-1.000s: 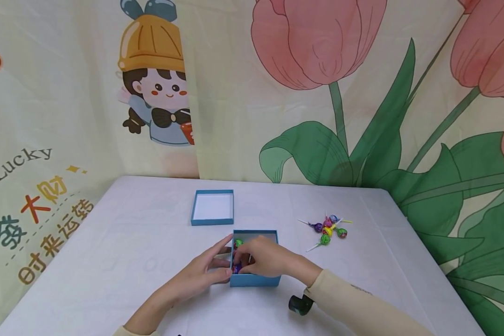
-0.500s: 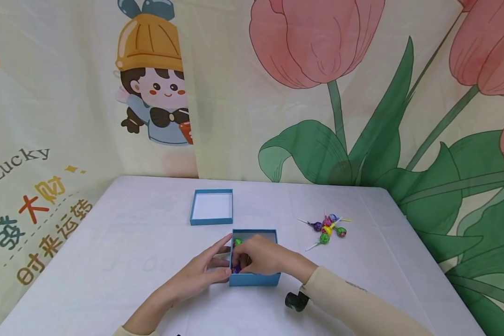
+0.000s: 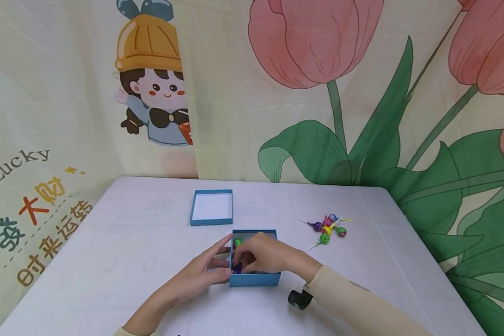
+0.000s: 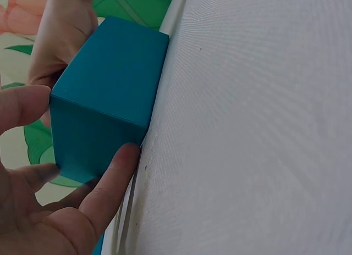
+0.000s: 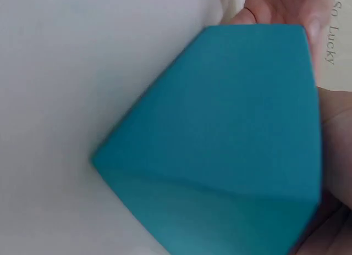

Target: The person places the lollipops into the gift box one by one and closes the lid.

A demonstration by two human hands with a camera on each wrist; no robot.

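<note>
Blue box (image 3: 254, 278) on table (image 3: 109, 261) — left hand (image 3: 201, 273) steadies its side, fingers straight; right hand (image 3: 263, 255) curled inside among lollipops (image 3: 237, 268) — grasp cannot be told.

A small teal cardboard box (image 3: 254, 278) is set open and upright on the table's near middle. Wrapped green and purple lollipops (image 3: 237, 268) are seen inside it.

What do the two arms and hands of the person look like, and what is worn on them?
Both hands are bare: no gloves, rings or watch show. The right hand comes from a long cream sleeve bearing a small dark marking. A small black device sits under that wrist. The left hand has a bare forearm; only a bit of cream cuff shows at the lower edge of the picture.
</note>
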